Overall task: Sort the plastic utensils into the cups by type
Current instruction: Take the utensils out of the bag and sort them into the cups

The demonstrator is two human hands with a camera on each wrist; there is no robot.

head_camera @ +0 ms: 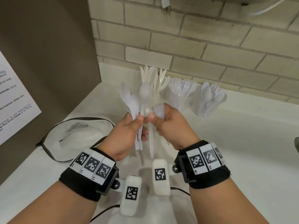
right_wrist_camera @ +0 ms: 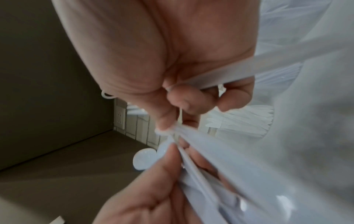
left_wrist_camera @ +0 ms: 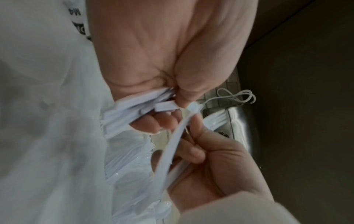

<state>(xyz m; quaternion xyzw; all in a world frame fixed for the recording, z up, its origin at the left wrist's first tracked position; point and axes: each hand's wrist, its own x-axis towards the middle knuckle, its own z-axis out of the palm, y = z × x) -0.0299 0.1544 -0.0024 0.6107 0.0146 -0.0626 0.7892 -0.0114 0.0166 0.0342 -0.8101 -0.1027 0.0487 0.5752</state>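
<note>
Here, from your head camera, your left hand (head_camera: 127, 135) grips a bunch of white spoons (head_camera: 131, 102) by their handles, fingers curled round them, bowls pointing up and away from you. Your right hand (head_camera: 171, 126) sits just right of it, thumb and fingers pinched on the handle of a single spoon (head_camera: 145, 91), whose bowl stands between the bunch and the far cups. The two hands almost touch at the fingertips. Three clear cups stand in a row at the far edge of the white counter (head_camera: 242, 151), against the tiled wall (head_camera: 194, 38): the knife cup (head_camera: 153, 78) on the left, partly behind the held spoons, the fork cup (head_camera: 182, 89) in the middle, and the spoon cup (head_camera: 210, 97) on the right. Near left lies a white bag with a dark cord (head_camera: 80, 131); a grey panel bearing a printed sheet (head_camera: 14, 97) stands to the far left.

From your left wrist, your thumb presses the handles of the bunch against the curled fingers (left_wrist_camera: 159, 122). Your right hand (left_wrist_camera: 210, 166) closes on one long white handle (left_wrist_camera: 172, 142) that runs across the picture. A looped white cable (left_wrist_camera: 237, 97) shows beyond.

From your right wrist, your fingers (right_wrist_camera: 193, 98) clamp a handle against the palm. Your left hand (right_wrist_camera: 153, 189) enters from below, holding its handles; one round spoon bowl (right_wrist_camera: 143, 160) shows beside its fingers. Much of this picture is blurred.
</note>
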